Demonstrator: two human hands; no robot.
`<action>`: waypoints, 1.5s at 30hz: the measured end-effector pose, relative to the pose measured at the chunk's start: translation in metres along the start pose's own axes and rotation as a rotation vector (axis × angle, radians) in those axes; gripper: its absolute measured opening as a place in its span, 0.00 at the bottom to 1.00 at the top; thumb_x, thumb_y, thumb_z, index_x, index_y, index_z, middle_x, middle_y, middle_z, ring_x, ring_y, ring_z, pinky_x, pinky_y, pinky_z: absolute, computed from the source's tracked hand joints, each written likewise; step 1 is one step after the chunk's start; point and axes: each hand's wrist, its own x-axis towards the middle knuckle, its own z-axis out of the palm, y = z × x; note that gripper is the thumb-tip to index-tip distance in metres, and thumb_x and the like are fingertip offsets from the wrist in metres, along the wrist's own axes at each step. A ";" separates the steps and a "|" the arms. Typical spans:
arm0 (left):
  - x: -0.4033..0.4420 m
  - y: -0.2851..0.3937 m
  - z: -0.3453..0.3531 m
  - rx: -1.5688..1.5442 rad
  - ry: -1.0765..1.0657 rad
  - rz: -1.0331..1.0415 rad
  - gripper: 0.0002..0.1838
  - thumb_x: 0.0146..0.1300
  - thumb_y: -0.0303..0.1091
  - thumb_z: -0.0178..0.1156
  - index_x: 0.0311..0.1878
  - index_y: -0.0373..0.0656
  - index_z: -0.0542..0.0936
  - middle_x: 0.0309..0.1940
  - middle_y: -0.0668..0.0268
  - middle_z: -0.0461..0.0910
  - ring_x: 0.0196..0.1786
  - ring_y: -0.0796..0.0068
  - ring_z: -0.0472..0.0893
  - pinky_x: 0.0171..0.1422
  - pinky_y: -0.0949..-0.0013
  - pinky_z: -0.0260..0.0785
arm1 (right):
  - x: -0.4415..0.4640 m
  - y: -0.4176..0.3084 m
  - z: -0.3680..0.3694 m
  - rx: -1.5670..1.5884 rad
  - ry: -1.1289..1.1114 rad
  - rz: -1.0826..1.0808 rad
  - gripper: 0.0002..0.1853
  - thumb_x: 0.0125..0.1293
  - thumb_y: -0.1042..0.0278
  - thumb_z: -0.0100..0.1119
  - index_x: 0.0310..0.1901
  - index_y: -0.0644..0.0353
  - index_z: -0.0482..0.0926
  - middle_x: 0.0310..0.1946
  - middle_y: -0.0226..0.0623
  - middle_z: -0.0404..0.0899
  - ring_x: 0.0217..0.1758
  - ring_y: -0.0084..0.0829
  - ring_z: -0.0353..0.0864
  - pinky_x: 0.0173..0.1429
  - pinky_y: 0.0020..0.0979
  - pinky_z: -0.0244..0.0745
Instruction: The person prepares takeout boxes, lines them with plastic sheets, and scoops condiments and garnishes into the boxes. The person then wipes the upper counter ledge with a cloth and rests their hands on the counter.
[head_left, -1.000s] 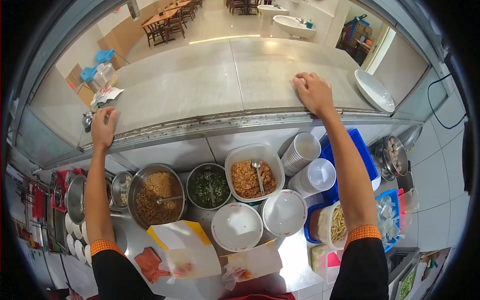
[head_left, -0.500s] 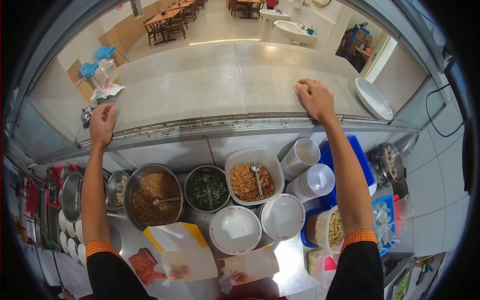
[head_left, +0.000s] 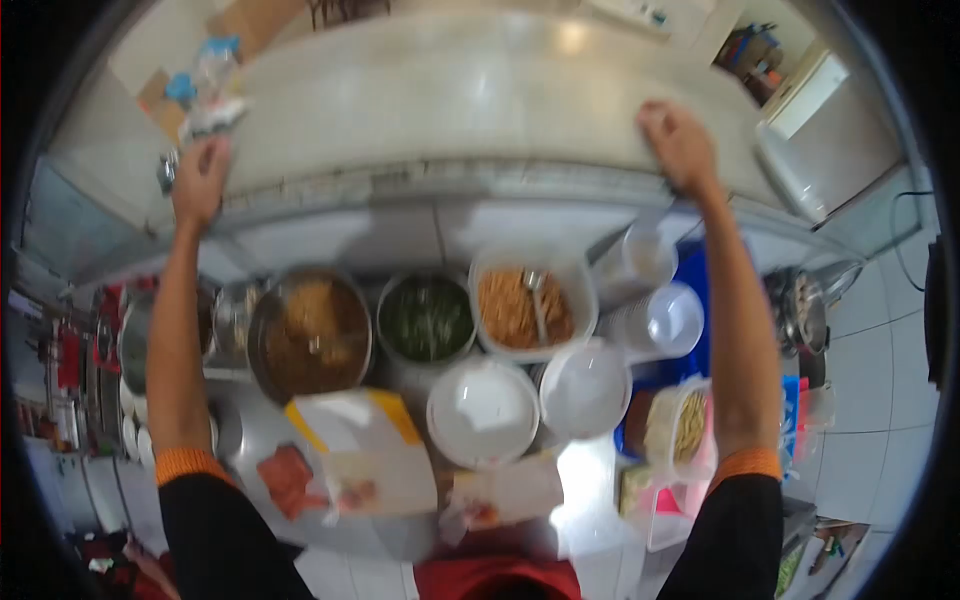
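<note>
Both my arms reach forward to the serving counter (head_left: pixel 480 110), and the picture is blurred. At the left end of its ledge rests my left hand (head_left: pixel 203 182), fingers loosely bent and slightly apart, nothing in it. Close beside it are a small metal pot (head_left: pixel 167 172) and a white crumpled paper (head_left: pixel 213 118). Over the ledge on the right is my right hand (head_left: pixel 682 148), empty, with its fingers loosely curled and the thumb side apart. A white oval dish (head_left: pixel 790 172) stands to its right.
Below the ledge are a pot of minced food (head_left: pixel 312 375), a bowl of chopped greens (head_left: pixel 426 318), a tub of orange-brown crumbs (head_left: pixel 520 310), stacked bowls (head_left: pixel 482 412) and stacked cups (head_left: pixel 670 322). Wrapping papers (head_left: pixel 375 455) and a red cloth (head_left: pixel 287 480) lie nearer.
My view has tilted downward, so the counter and dining room sit higher in the picture. My hands remain near the ledge; the right has shifted somewhat rightward in view.
</note>
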 end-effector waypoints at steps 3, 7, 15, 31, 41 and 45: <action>0.005 -0.016 0.002 0.131 -0.055 -0.049 0.32 0.63 0.62 0.51 0.55 0.42 0.77 0.47 0.55 0.80 0.52 0.63 0.78 0.58 0.66 0.66 | 0.014 0.032 0.018 -0.018 -0.079 -0.053 0.27 0.66 0.40 0.46 0.50 0.56 0.78 0.22 0.40 0.73 0.27 0.34 0.73 0.35 0.35 0.67; 0.018 -0.046 0.000 -0.024 -0.137 0.080 0.25 0.67 0.55 0.50 0.56 0.46 0.78 0.49 0.64 0.80 0.55 0.70 0.76 0.62 0.72 0.61 | -0.014 -0.031 -0.015 0.186 -0.162 0.231 0.22 0.64 0.51 0.49 0.51 0.59 0.76 0.35 0.43 0.79 0.41 0.34 0.79 0.47 0.35 0.71; 0.016 -0.042 0.000 -0.008 -0.121 0.108 0.20 0.70 0.46 0.47 0.55 0.46 0.79 0.51 0.66 0.80 0.56 0.74 0.75 0.63 0.75 0.59 | 0.000 -0.012 -0.005 0.058 -0.039 0.038 0.21 0.60 0.52 0.54 0.46 0.60 0.79 0.30 0.44 0.80 0.36 0.36 0.79 0.43 0.33 0.71; 0.021 -0.047 0.000 -0.016 -0.143 0.104 0.21 0.69 0.49 0.47 0.54 0.46 0.79 0.51 0.67 0.80 0.56 0.75 0.75 0.63 0.75 0.60 | -0.003 -0.016 -0.006 0.082 -0.018 0.050 0.20 0.60 0.53 0.55 0.47 0.60 0.79 0.30 0.43 0.80 0.35 0.34 0.78 0.42 0.32 0.70; 0.010 -0.033 0.002 0.009 -0.077 0.014 0.23 0.67 0.51 0.51 0.52 0.42 0.79 0.48 0.59 0.79 0.52 0.68 0.76 0.59 0.69 0.63 | 0.002 0.013 0.009 0.047 0.008 -0.091 0.25 0.65 0.42 0.50 0.48 0.56 0.78 0.22 0.39 0.73 0.27 0.32 0.73 0.34 0.34 0.67; -0.001 -0.008 0.002 0.026 0.020 0.050 0.18 0.66 0.47 0.54 0.47 0.41 0.79 0.43 0.62 0.78 0.48 0.69 0.75 0.49 0.69 0.65 | -0.005 -0.009 -0.002 0.053 -0.011 0.057 0.21 0.59 0.45 0.53 0.45 0.49 0.80 0.37 0.42 0.80 0.44 0.42 0.79 0.51 0.42 0.69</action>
